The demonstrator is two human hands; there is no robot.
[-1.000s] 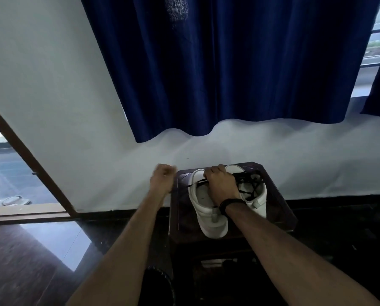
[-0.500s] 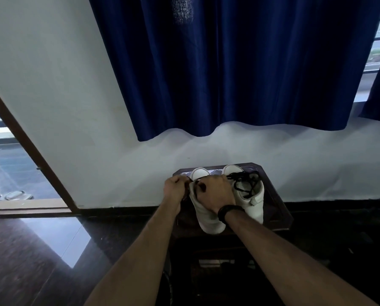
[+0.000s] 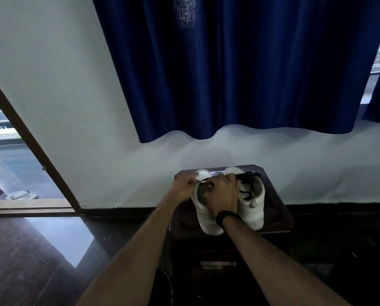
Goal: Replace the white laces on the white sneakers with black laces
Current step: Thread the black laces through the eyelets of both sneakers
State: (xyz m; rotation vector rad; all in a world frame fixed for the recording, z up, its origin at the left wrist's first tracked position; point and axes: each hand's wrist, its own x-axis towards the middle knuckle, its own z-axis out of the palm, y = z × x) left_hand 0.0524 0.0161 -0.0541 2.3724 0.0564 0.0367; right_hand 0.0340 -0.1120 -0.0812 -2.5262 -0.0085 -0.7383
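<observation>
Two white sneakers stand side by side on a small dark stool point(image 3: 275, 208), heels toward me. My left hand point(image 3: 184, 187) pinches a black lace point(image 3: 203, 180) at the left edge of the left sneaker point(image 3: 204, 214). My right hand point(image 3: 222, 194), with a black band on the wrist, lies over the left sneaker's top and curls round the same lace. The right sneaker point(image 3: 252, 205) carries a loose tangle of black lace point(image 3: 248, 176) over its tongue. The eyelets of the left sneaker are hidden by my hands.
The stool stands against a white wall under a dark blue curtain point(image 3: 239, 69). A brown door frame point(image 3: 30, 138) slants at the left, with a glossy dark floor point(image 3: 30, 250) below. A dark round object point(image 3: 167, 281) sits by the stool's near left corner.
My left hand came in from the left of the stool to the left sneaker, beside my right hand. The right hand has stayed on that sneaker.
</observation>
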